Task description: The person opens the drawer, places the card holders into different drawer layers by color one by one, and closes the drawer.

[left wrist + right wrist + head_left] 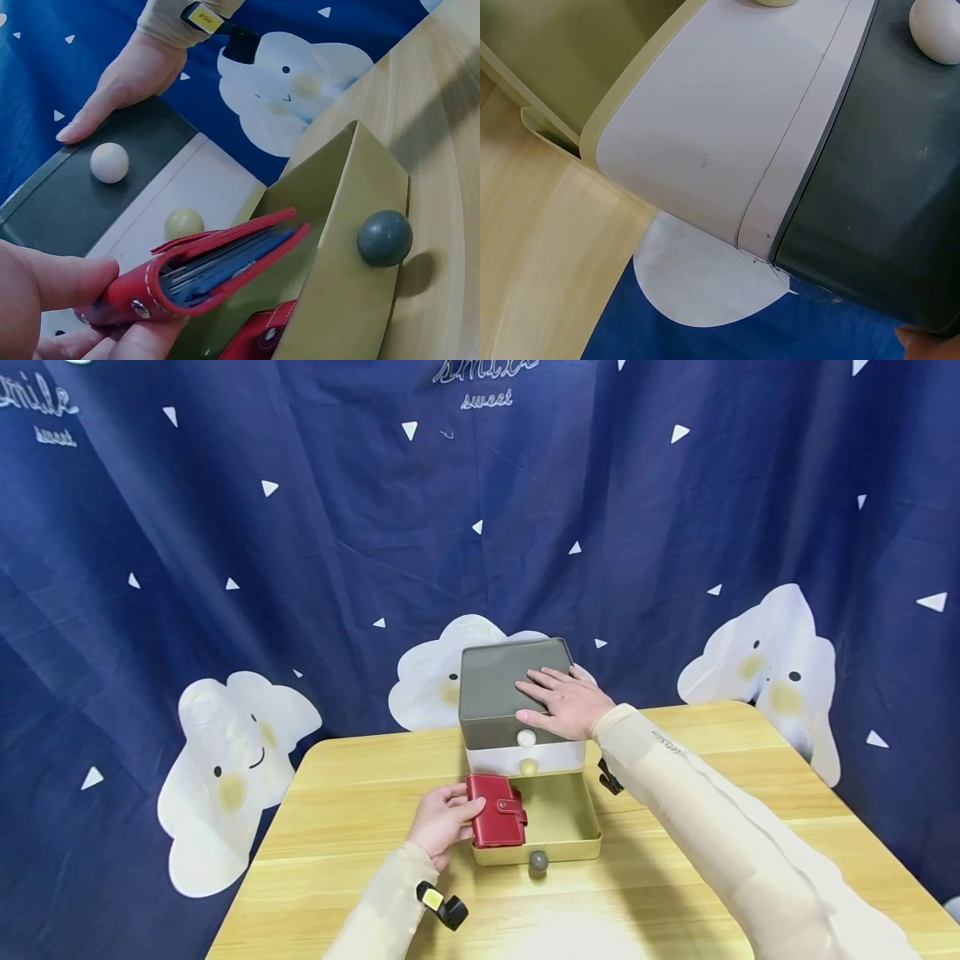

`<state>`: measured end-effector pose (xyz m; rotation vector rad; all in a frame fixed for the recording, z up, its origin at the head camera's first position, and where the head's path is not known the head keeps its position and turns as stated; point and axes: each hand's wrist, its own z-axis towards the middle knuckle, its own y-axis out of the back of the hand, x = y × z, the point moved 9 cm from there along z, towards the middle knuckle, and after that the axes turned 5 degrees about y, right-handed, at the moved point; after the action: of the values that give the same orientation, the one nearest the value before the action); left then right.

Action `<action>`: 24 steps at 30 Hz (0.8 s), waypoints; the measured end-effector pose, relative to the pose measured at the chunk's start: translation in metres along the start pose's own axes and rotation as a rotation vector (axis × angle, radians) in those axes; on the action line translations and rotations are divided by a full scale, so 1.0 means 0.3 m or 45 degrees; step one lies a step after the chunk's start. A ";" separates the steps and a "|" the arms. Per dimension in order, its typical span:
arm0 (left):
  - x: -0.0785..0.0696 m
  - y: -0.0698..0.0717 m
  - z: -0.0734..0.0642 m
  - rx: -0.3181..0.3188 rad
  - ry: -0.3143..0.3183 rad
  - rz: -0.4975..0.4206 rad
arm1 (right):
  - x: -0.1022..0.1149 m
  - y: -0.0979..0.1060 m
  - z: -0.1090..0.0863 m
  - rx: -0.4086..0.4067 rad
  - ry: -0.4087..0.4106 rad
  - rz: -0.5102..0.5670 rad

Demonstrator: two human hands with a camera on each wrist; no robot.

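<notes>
My left hand [442, 822] pinches a red card wallet [497, 810] between thumb and fingers, over the left part of a pulled-out drawer [562, 850]. Seen from the left wrist, the wallet [225, 262] is tilted, with clear sleeves between its covers. Below it, inside the drawer, shows another red piece with a snap [262, 334], partly hidden. My right hand [567, 702] rests with spread fingers on the dark grey top of a small chest of drawers [491, 681]. Only a bit of that hand [930, 345] shows in the right wrist view.
The chest's white middle drawer [487, 760] has a yellowish knob and is closed, like the grey one above. A grey knob [538, 862] juts from the open bottom drawer. Wooden table [352, 827] surrounds it; a blue curtain [337, 527] hangs behind.
</notes>
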<state>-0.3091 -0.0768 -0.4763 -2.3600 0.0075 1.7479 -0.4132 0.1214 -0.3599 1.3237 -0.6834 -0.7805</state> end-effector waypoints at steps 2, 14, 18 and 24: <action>0.011 -0.010 0.009 0.002 0.026 -0.016 | 0.000 0.000 -0.001 0.004 -0.002 0.002; 0.049 -0.066 0.043 0.007 0.072 -0.025 | 0.002 0.002 0.004 0.012 0.002 -0.011; 0.065 -0.085 0.060 0.008 0.090 -0.025 | 0.001 0.001 0.004 0.013 -0.003 -0.010; 0.084 -0.111 0.082 0.006 0.108 -0.018 | -0.002 0.003 0.001 0.007 -0.007 -0.008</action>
<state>-0.3206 -0.0372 -0.5018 -2.4230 0.0075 1.6381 -0.4136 0.1218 -0.3591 1.3295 -0.6863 -0.7881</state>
